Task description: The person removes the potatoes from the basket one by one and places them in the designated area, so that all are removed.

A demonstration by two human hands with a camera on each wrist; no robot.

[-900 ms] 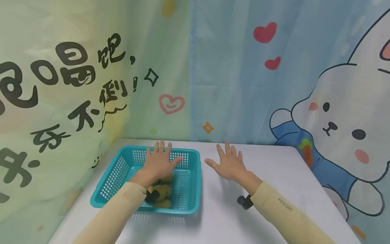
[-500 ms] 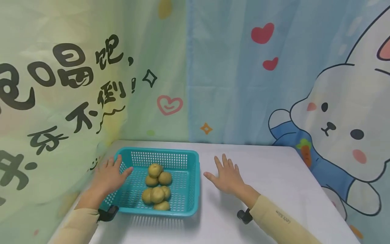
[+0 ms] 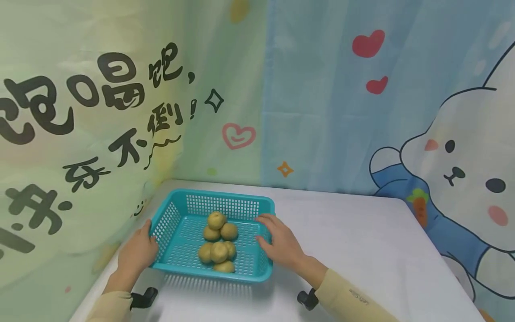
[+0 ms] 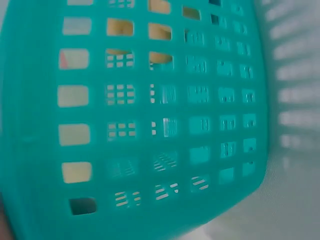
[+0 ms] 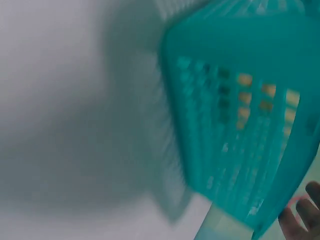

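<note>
A teal plastic mesh basket [image 3: 223, 196] stands on the white table near the left curtain. Several round brownish-green fruits [image 3: 219, 251] lie heaped in its middle. My left hand [image 3: 137, 251] grips the basket's left wall, thumb at the rim. My right hand [image 3: 281, 243] holds the right wall, with its fingers curled over the rim. The left wrist view is filled by the basket's mesh wall [image 4: 150, 125], very close. The right wrist view is blurred and shows the basket's outer side [image 5: 240, 125] above the table.
The white table [image 3: 362, 250] stretches to the right of the basket. Printed curtains stand close behind the table and along its left side [image 3: 80, 179]. A black camera mount sits on each wrist [image 3: 143, 298].
Both hands were flat and apart from the basket's sides. The left hand came off the fruits to the left wall. The right hand slid left from the table to the right rim.
</note>
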